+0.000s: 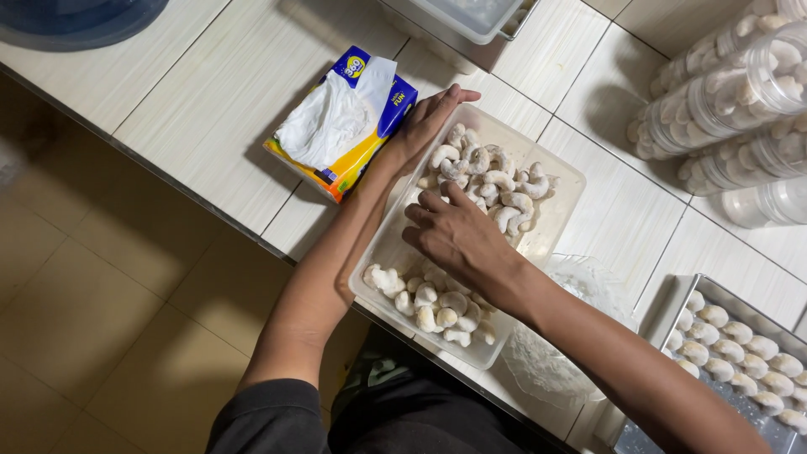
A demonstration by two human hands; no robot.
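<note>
A single head-worn camera looks steeply down from above the person's chest, close over a white tiled counter (210,101) whose edge runs diagonally across the frame — the floor (92,319) fills the lower left. The view is tilted, both forearms entering from the bottom edge and reaching up — no second view overlaps it.

A clear plastic tub (561,197) of sugar-dusted crescent cookies (496,181) is steadied at its far-left rim by the left hand (424,122), laid flat. The right hand (458,235) is lowered inside, fingers curled among the cookies. A tissue pack (345,122) is seen just beside; a metal tray (740,357) of cookies lies right.
</note>
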